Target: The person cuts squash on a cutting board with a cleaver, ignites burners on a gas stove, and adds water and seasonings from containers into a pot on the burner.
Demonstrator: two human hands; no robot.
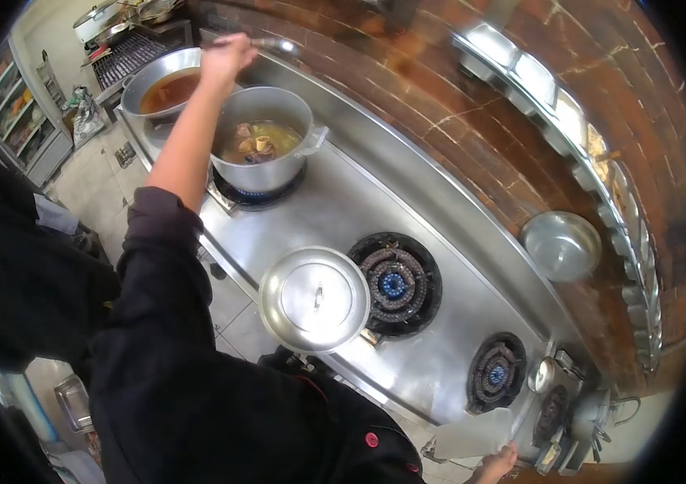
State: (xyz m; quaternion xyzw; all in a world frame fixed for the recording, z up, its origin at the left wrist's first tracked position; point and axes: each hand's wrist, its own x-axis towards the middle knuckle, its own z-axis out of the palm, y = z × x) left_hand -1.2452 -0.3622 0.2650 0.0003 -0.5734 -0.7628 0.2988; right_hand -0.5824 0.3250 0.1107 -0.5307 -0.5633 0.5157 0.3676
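My left hand is closed around the handle of a metal utensil, above and behind a large pot. Meat or bones lie in yellowish broth in that pot, over a lit burner. Left of it stands a second pot with reddish-brown liquid, partly behind my forearm. At the bottom right my right hand grips the edge of a pale, flat, translucent piece. A round metal lid rests near the front edge of the stove, beside a lit burner.
Another lit burner is farther right on the steel stovetop. A metal bowl hangs against the brick wall, below a shelf with trays. Someone in dark clothing is close on the left. A grill stands beyond the pots.
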